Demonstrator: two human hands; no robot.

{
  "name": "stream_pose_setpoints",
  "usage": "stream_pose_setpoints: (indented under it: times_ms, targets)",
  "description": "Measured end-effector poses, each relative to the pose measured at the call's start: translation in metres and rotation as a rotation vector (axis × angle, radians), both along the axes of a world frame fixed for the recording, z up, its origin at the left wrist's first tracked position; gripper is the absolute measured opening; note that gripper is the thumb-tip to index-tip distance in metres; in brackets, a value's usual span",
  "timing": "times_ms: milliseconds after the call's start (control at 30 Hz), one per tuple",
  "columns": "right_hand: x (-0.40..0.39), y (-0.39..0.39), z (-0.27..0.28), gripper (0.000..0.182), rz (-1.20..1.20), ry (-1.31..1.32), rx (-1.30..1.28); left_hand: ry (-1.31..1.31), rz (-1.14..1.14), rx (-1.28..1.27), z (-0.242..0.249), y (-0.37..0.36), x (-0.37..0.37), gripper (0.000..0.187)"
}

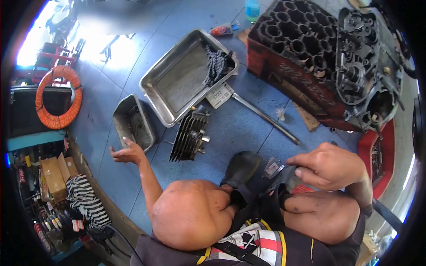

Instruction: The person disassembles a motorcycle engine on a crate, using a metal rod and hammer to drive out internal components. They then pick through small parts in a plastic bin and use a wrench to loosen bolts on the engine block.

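Flanking open floor (237, 137), the left hand (128, 153) gapes near the small pan's rim (146, 118), the right hand (327, 166) half-curled.

Blue tiled floor (230, 144). Left hand (128, 153), fingers spread, nothing seen in it, at the near end of a small metal pan (133, 122); contact unclear. Right hand (326, 167) above the right knee (324, 215), index finger extended, others curled; whether it grips anything, can't tell. Between hands: 1 finned metal part (190, 136), beside 1 large steel tray (175, 82). Grey cloth (216, 64) in the tray's far right corner. Long metal bar (266, 119) running toward the right hand. Right: red crate (284, 77), engine casing (357, 66) on top.
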State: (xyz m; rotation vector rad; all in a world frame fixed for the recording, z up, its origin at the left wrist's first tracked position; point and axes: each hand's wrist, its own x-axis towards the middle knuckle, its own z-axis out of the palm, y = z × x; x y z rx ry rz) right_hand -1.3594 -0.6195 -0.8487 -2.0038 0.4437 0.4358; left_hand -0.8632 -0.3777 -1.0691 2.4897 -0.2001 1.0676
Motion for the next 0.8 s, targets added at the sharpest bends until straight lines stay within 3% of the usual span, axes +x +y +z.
stream_pose_setpoints:
  times_ms: [33, 67, 167, 233, 367, 400, 433, 467, 533, 567, 600, 633, 800]
  targets:
    - [-0.011, -0.001, 0.006, 0.028, -0.094, -0.05, -0.025, -0.142, -0.164, 0.076, 0.015, -0.014, -0.004, 0.054]
    - [-0.023, -0.002, 0.011, 0.028, -0.188, -0.105, -0.051, -0.139, -0.175, 0.063, 0.031, -0.03, -0.011, 0.054]
    - [-0.058, 0.016, 0.037, 0.033, -0.232, -0.211, -0.236, 0.334, -0.873, -0.35, 0.093, -0.095, -0.066, 0.023]
    - [-0.064, 0.031, 0.048, 0.035, -0.222, -0.226, -0.356, 0.618, -1.122, -0.417, 0.126, -0.122, -0.094, 0.022]
    - [-0.053, 0.026, 0.027, 0.035, -0.303, -0.141, -0.3, 0.614, -1.476, 0.132, 0.202, -0.164, -0.162, 0.028]
    - [-0.056, 0.018, 0.019, 0.037, -0.336, 0.011, -0.372, 0.59, -1.59, 0.236, 0.215, -0.172, -0.171, 0.033]
    - [-0.058, 0.009, 0.015, 0.039, -0.374, 0.176, -0.433, 0.687, -1.695, 0.257, 0.233, -0.178, -0.18, 0.036]
    - [-0.055, 0.0, 0.013, 0.039, -0.375, 0.171, -0.426, 0.688, -1.692, 0.267, 0.256, -0.184, -0.183, 0.036]
    - [-0.045, -0.018, 0.01, 0.037, -0.357, 0.395, -0.343, 0.835, -1.951, 0.426, 0.313, -0.191, -0.189, 0.04]
    - [-0.044, -0.023, 0.002, 0.036, -0.32, 0.452, -0.328, 0.857, -1.929, 0.431, 0.345, -0.19, -0.188, 0.04]
    - [-0.046, -0.026, -0.007, 0.036, -0.281, 0.507, -0.324, 0.939, -2.096, 0.471, 0.38, -0.191, -0.183, 0.038]
    - [-0.047, -0.027, -0.012, 0.036, -0.249, 0.518, -0.338, 1.014, -2.264, 0.507, 0.416, -0.189, -0.176, 0.037]
    - [-0.04, -0.011, -0.002, 0.034, -0.181, 0.393, -0.371, 1.126, -2.477, 0.438, 0.604, -0.149, -0.151, 0.044]
